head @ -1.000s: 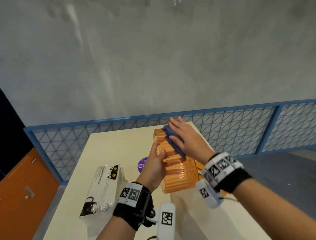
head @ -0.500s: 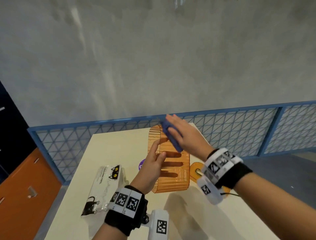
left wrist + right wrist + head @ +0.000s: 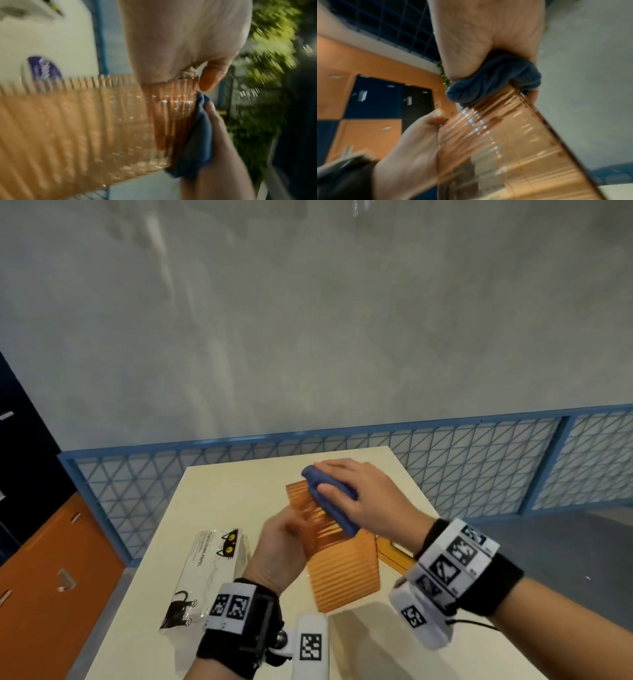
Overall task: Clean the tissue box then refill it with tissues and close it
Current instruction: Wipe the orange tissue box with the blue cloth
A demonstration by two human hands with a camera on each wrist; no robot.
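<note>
A ribbed, see-through orange tissue box point(image 3: 342, 570) is held tilted above the cream table point(image 3: 219, 494). My left hand point(image 3: 284, 542) grips its left side, fingers curled round the wall point(image 3: 171, 105). My right hand point(image 3: 352, 494) presses a folded blue cloth point(image 3: 329, 501) against the box's upper face, thumb and fingers wrapped on the cloth point(image 3: 493, 78). The same box point(image 3: 496, 148) fills the right wrist view. A wrapped tissue pack point(image 3: 209, 573) with black cat prints lies on the table to the left. An orange lid point(image 3: 394, 553) with a slot peeks out behind the box on the right.
A round purple sticker point(image 3: 44, 69) on the table shows beyond the box. A blue mesh railing point(image 3: 479, 463) runs behind the table's far edge. Orange and dark blue cabinets point(image 3: 51, 559) stand at the left. The table's near part is bare.
The box has been tipped and turned in my left hand. My right hand has slid the cloth along the box's upper face, toward me.
</note>
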